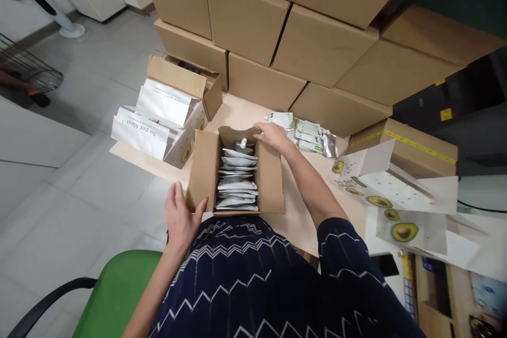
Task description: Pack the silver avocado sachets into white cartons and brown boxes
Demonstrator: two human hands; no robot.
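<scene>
An open cardboard box (203, 169) stands before me at the table's front edge, its side flaps folded outward. Inside, a row of flat pouches (237, 185) is packed on edge, and a dark pouch with a white spout cap (243, 143) sits at the back. My left hand (182, 216) holds the front left corner, its thumb against the left flap. At the back right corner, my right hand (273, 135) grips the box with its fingers over the back edge. Several spouted pouches (311, 134) lie on the table beyond my right forearm.
Stacked cardboard boxes (247, 21) form a wall behind the table (295, 222). Open printed cartons with avocado pictures stand left (158, 129) and right (380, 185). A green chair (122, 290) is at lower left. A phone (385, 264) lies at right.
</scene>
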